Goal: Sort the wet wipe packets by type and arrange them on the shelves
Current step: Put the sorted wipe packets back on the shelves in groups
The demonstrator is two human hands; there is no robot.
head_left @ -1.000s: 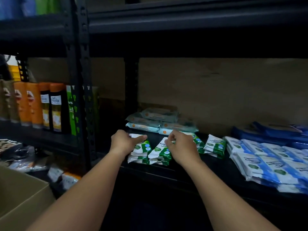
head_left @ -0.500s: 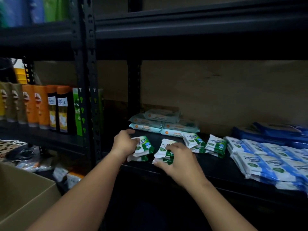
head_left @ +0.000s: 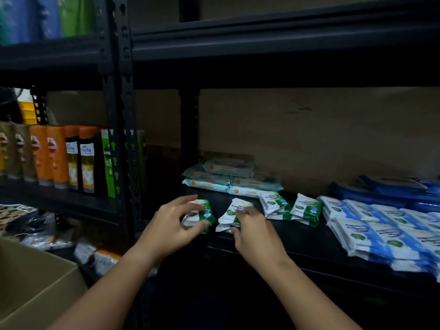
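At the far left a cardboard box (head_left: 35,282) is seen, and above it a row of shampoo bottles (head_left: 71,158) is kept on the neighbouring shelf. On the black shelf (head_left: 297,236), near its front edge, a small stack of green wet wipe packets (head_left: 202,214) is gripped by the left hand (head_left: 173,222), fingers curled over the top and thumb underneath. Just beside it, a second green stack (head_left: 229,215) is pinched at its near end by the right hand (head_left: 252,232). Two further green stacks (head_left: 289,207) are laid to the right, teal antibacterial packs (head_left: 228,179) behind, and blue packets (head_left: 381,227) at the far right. Both held stacks are judged loose and slippery; if they are squared too near the edge, a packet could be slid off, or the green piles could be nudged into one another.
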